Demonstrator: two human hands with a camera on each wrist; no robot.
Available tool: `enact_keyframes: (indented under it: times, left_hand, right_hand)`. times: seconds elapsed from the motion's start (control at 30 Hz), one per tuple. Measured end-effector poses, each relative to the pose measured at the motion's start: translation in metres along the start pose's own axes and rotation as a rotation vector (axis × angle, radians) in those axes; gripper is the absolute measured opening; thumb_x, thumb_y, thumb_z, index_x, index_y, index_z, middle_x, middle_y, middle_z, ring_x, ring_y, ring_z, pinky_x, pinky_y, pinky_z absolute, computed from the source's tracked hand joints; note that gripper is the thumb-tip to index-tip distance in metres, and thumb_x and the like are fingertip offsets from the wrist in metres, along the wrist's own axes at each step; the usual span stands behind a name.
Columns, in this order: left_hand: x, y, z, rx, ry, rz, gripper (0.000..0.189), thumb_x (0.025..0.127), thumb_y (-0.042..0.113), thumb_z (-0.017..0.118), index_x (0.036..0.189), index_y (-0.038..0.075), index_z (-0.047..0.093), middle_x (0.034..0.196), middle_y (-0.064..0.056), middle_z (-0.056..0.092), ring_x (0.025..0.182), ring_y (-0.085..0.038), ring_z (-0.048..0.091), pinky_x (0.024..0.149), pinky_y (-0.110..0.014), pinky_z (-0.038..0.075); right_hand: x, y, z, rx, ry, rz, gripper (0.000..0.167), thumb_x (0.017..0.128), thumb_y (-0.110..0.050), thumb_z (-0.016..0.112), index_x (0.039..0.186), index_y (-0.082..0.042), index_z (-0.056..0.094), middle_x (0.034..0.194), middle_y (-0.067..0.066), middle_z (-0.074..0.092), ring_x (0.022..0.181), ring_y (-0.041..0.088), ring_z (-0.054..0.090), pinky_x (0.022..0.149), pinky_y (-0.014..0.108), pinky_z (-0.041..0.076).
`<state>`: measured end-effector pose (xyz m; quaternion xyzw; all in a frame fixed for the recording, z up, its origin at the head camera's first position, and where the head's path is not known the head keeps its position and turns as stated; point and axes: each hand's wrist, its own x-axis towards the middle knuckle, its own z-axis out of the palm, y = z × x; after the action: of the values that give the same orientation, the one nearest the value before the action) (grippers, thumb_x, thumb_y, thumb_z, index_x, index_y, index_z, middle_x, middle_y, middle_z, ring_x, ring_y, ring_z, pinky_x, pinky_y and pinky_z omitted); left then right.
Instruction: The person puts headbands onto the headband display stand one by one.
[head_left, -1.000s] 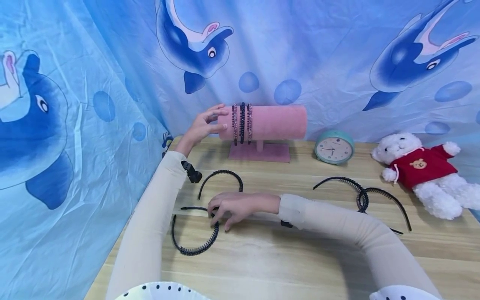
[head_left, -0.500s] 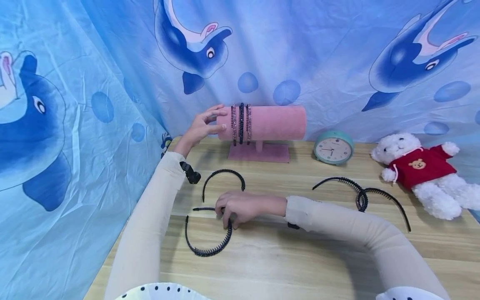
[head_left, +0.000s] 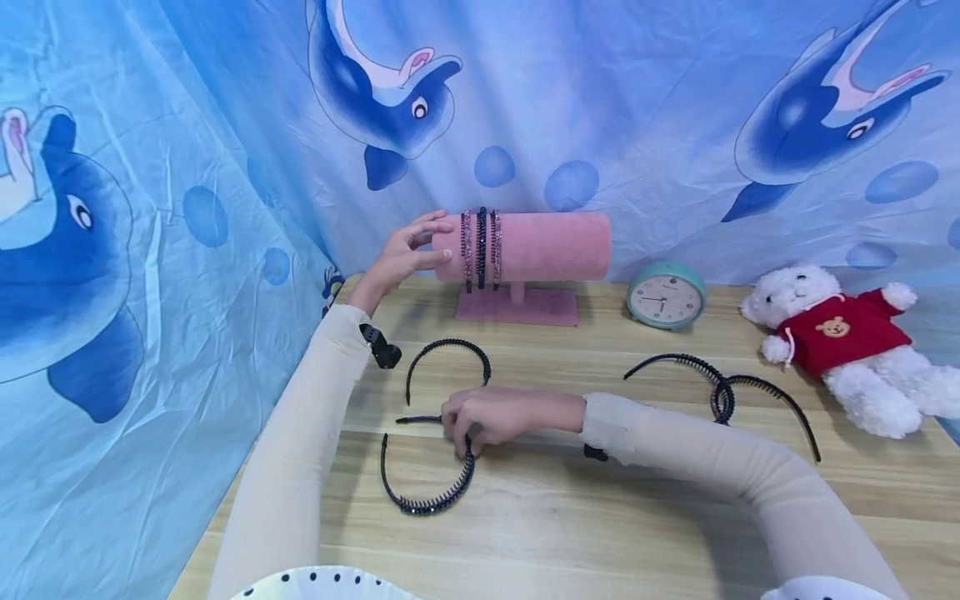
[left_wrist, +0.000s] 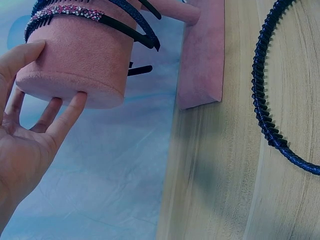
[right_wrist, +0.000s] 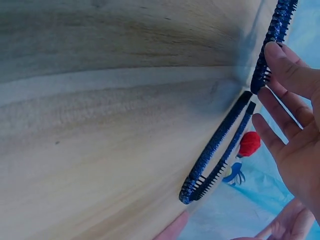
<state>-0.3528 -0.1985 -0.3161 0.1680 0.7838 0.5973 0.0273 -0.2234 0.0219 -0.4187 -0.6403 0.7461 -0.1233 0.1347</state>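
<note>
My left hand (head_left: 397, 258) grips the left end of the pink cylindrical headband stand (head_left: 555, 246), thumb at the front and fingers round the end; the left wrist view shows its fingertips on the plush. Three toothed headbands (head_left: 482, 250), two glittery pink and one dark, hang side by side near that end. Lower down, my right hand (head_left: 487, 417) pinches a black toothed headband (head_left: 426, 507) near its right side, partly hiding it. In the right wrist view thumb and fingers close on this headband (right_wrist: 280, 25). Another black headband (head_left: 450, 342) lies just behind the right hand.
Two overlapping black headbands (head_left: 720, 400) lie on the wooden table (head_left: 570, 533) at right, partly behind the right sleeve. A teal clock (head_left: 666, 296) stands right of the stand. Beyond it lies a white teddy bear (head_left: 832, 342) in red. Blue dolphin-print cloth (head_left: 600, 100) encloses the back and left.
My right hand has shifted to the right, closing on the black headband and drawing it along. The headband behind it moved slightly right at first. The left hand stays on the stand.
</note>
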Motion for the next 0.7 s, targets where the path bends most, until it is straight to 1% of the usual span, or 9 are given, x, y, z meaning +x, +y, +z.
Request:
enact_keyframes:
  times: [0.1, 0.2, 0.33, 0.47, 0.6, 0.7]
  left_hand:
    - [0.0, 0.001, 0.0, 0.005, -0.001, 0.0, 0.054, 0.09, 0.001, 0.073, 0.141, 0.001, 0.056, 0.168, 0.004, 0.029, 0.146, -0.033, 0.041, 0.102, -0.04, 0.058]
    - [0.006, -0.009, -0.002, 0.008, 0.013, 0.014, 0.052, 0.09, 0.003, 0.074, 0.14, 0.004, 0.058, 0.166, 0.008, 0.032, 0.145, -0.031, 0.043, 0.101, -0.039, 0.058]
    - [0.013, -0.024, -0.004, 0.001, 0.032, 0.033, 0.051, 0.09, 0.005, 0.075, 0.138, 0.007, 0.06, 0.164, 0.014, 0.035, 0.143, -0.028, 0.046, 0.097, -0.035, 0.06]
    - [0.013, -0.024, -0.004, -0.014, 0.029, 0.032, 0.051, 0.091, 0.004, 0.074, 0.139, 0.006, 0.059, 0.164, 0.013, 0.034, 0.143, -0.029, 0.046, 0.097, -0.034, 0.06]
    - [0.014, -0.024, -0.005, -0.031, 0.025, 0.026, 0.052, 0.091, 0.003, 0.074, 0.14, 0.004, 0.058, 0.165, 0.011, 0.033, 0.143, -0.03, 0.045, 0.097, -0.035, 0.06]
    - [0.014, -0.024, -0.005, -0.037, 0.021, 0.019, 0.053, 0.091, 0.002, 0.073, 0.141, 0.003, 0.057, 0.166, 0.008, 0.032, 0.144, -0.031, 0.045, 0.096, -0.035, 0.061]
  right_hand:
    - [-0.003, 0.0, -0.004, 0.021, 0.009, -0.016, 0.017, 0.081, -0.011, 0.083, 0.095, -0.022, 0.081, 0.112, -0.008, 0.066, 0.112, 0.006, 0.057, 0.097, 0.014, 0.049]
    - [-0.007, 0.001, -0.008, 0.046, 0.026, -0.044, 0.016, 0.083, -0.01, 0.081, 0.096, -0.02, 0.079, 0.112, -0.006, 0.066, 0.112, 0.007, 0.058, 0.099, 0.014, 0.049]
    - [-0.014, 0.001, -0.015, 0.12, 0.054, -0.06, 0.016, 0.085, -0.006, 0.077, 0.097, -0.016, 0.078, 0.113, -0.003, 0.067, 0.112, 0.007, 0.06, 0.101, 0.015, 0.05]
    - [-0.019, 0.003, -0.025, 0.21, 0.083, -0.055, 0.015, 0.089, -0.004, 0.073, 0.1, -0.014, 0.077, 0.115, 0.001, 0.069, 0.113, 0.008, 0.062, 0.103, 0.016, 0.051]
    - [-0.025, 0.008, -0.033, 0.284, 0.101, -0.058, 0.015, 0.092, -0.005, 0.07, 0.104, -0.012, 0.075, 0.115, 0.004, 0.07, 0.114, 0.01, 0.063, 0.106, 0.02, 0.05]
    - [-0.029, 0.014, -0.041, 0.353, 0.107, -0.046, 0.015, 0.093, -0.004, 0.068, 0.106, -0.007, 0.074, 0.114, 0.007, 0.071, 0.113, 0.013, 0.064, 0.106, 0.023, 0.052]
